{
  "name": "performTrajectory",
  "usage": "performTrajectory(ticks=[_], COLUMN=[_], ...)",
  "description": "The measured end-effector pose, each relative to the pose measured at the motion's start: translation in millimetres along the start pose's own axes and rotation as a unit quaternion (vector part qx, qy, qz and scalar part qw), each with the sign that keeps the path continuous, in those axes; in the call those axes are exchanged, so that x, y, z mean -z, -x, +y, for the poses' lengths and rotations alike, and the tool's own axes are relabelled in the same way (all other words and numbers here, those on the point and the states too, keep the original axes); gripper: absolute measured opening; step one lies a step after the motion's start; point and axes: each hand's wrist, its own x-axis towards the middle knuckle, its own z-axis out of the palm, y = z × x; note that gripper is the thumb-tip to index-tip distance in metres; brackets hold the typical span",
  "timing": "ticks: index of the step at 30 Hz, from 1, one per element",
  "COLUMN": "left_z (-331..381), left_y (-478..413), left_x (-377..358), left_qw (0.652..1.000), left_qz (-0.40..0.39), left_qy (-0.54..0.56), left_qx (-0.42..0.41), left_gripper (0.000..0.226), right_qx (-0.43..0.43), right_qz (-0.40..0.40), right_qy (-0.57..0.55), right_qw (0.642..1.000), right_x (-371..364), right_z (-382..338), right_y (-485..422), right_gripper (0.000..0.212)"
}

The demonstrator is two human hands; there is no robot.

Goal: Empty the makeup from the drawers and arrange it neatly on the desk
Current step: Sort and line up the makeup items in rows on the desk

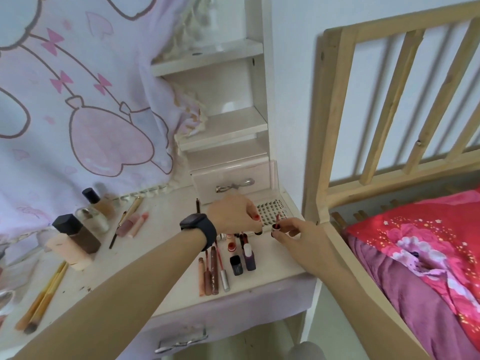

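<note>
My left hand (235,213), with a black watch on the wrist, pinches a small dark piece (258,232), maybe a cap, above the desk (155,276). My right hand (298,233) pinches a small red lipstick or gloss wand (275,224) right beside it. Just below my hands lies a row of lip glosses, lipsticks and small polish bottles (226,263). A clear box of false lashes (271,213) lies behind my hands. The small upper drawer (233,181) looks closed; the lower desk drawer (233,323) is closed too.
Foundation bottles (78,237) and glass bottles (96,211) stand at the left, with pencils and lip tubes (132,222) beside them and brushes (44,297) near the front edge. A pink cartoon cloth (78,100) hangs behind. A wooden bed frame (332,126) with red bedding (420,245) borders the right.
</note>
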Motion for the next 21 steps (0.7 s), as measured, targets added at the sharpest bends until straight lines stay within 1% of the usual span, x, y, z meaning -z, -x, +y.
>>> performTrajectory(ticks=[2,4,8,13,21], left_z=[0.4,0.0,-0.5,-0.7,-1.1], left_y=[-3.2,-6.6,-11.9,-13.3,-15.5], left_x=[-4.9,-9.8,-15.2,-18.7,-21.7], left_qw=[0.998,0.996,0.996,0.995,0.995], left_qz=[-0.001,0.002,-0.010,0.000,0.006], left_qy=[-0.067,-0.087,-0.088,-0.094,-0.095], left_qx=[-0.001,0.000,0.009,0.015,0.016], left_gripper=[0.032,0.032,0.025,0.015,0.026], right_qx=[0.005,0.006,0.016,0.018,0.020], right_qz=[-0.006,-0.005,0.007,0.004,0.018], right_qy=[0.020,0.037,0.086,0.116,0.136], right_qw=[1.000,0.999,0.996,0.993,0.990], right_x=[-3.8,-8.0,-13.8,-17.8,-25.7], right_z=[-0.2,0.6,1.8,1.4,-1.4], right_y=[1.1,1.8,1.4,-4.2,-9.0], right_gripper=[0.012,0.009,0.015,0.019,0.021])
